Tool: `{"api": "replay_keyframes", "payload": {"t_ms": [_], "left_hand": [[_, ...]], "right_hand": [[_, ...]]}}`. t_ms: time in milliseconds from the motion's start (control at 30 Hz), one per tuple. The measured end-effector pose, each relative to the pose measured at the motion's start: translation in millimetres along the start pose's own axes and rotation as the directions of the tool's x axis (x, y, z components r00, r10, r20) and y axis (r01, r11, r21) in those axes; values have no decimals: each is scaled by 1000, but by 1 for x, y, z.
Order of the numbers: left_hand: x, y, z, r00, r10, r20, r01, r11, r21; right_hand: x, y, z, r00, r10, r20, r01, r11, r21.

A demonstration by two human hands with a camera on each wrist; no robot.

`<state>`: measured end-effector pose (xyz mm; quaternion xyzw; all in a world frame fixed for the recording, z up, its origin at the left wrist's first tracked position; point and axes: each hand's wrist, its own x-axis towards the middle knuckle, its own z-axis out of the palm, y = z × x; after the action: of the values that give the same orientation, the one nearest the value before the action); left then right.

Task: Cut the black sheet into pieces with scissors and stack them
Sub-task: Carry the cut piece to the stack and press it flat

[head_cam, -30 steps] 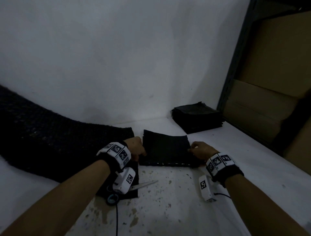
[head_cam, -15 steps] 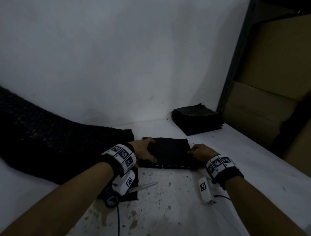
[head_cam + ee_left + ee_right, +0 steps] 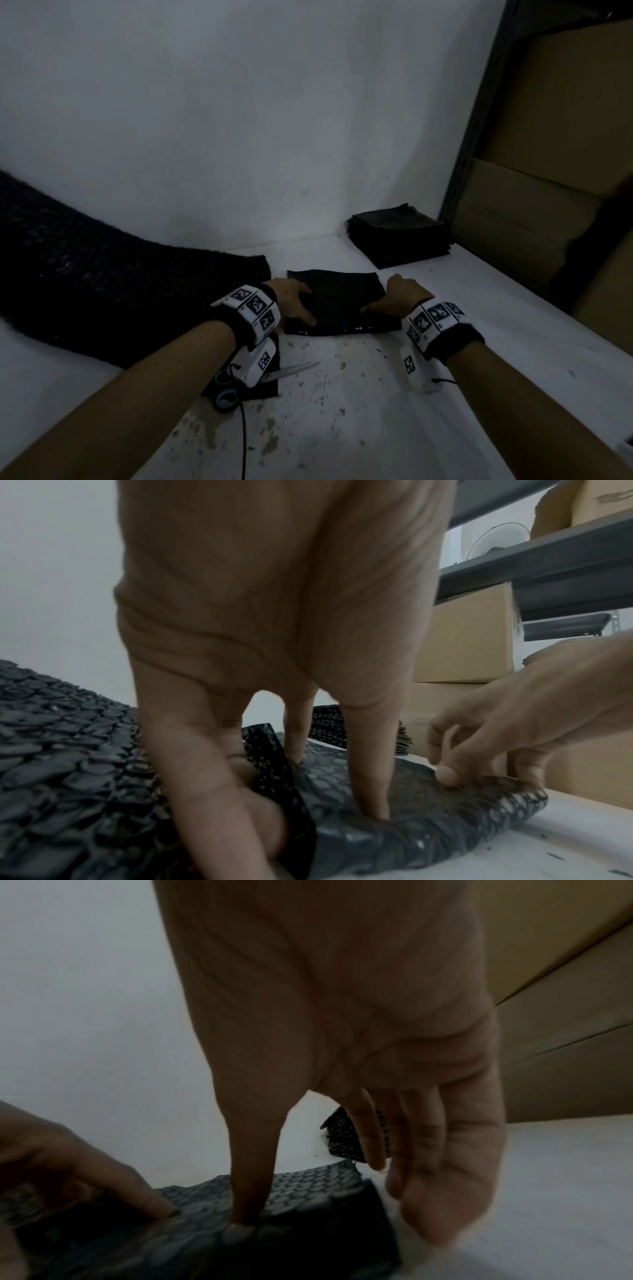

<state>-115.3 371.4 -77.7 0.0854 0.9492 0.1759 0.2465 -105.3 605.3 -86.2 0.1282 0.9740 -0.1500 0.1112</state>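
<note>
On the far left the long black sheet [image 3: 102, 274] lies draped across the white table [image 3: 359, 411], its cut end just beside the left hand [image 3: 291, 301]. The scissors [image 3: 260, 380] lie on the table, partly under the left wrist, with no hand on them.

The left hand grips the left edge of the folded piece [image 3: 339, 301] — thumb pressing on top, fingers curled under and round the edge, as the left wrist view shows. The right hand [image 3: 400, 298] holds the piece's right edge the same way: thumb planted on the bubbled top face, fingers reaching down past the edge, though whether they reach under it I cannot tell.

The step in hand looks like squaring and picking up this piece to add it to the stack [image 3: 400, 236], which sits farther back and to the right, near the wall and well apart from the hands. To do it well, I would keep both thumbs pressing so the folded layers stay aligned, lift both edges together, and set the piece down flush on the stack's top — the material looks soft and springy, so it may unfold if one side lets go early.

On the right, a dark shelf frame [image 3: 479, 113] holds cardboard boxes [image 3: 555, 113]; their contents are not visible.
</note>
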Motion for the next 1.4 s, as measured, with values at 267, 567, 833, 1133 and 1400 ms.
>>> {"api": "replay_keyframes", "payload": {"t_ms": [267, 567, 833, 1133, 1400], "left_hand": [[-4, 1, -1, 1000, 5, 1, -5, 1000, 7], [-7, -2, 1, 1000, 27, 2, -27, 999, -24], [-12, -7, -7, 995, 10, 101, 8, 983, -183], [-11, -12, -14, 987, 18, 160, 24, 967, -253], [-15, -3, -15, 995, -81, 49, 89, 977, -192]], "right_hand": [[-10, -1, -5, 997, 41, 68, -46, 997, 66], [-26, 0, 1, 997, 33, 67, -35, 998, 43], [-24, 18, -11, 988, 120, 96, -135, 976, 169], [-11, 29, -14, 977, -5, 213, -154, 673, 723], [-28, 3, -38, 965, -253, 76, -29, 184, 983]]}}
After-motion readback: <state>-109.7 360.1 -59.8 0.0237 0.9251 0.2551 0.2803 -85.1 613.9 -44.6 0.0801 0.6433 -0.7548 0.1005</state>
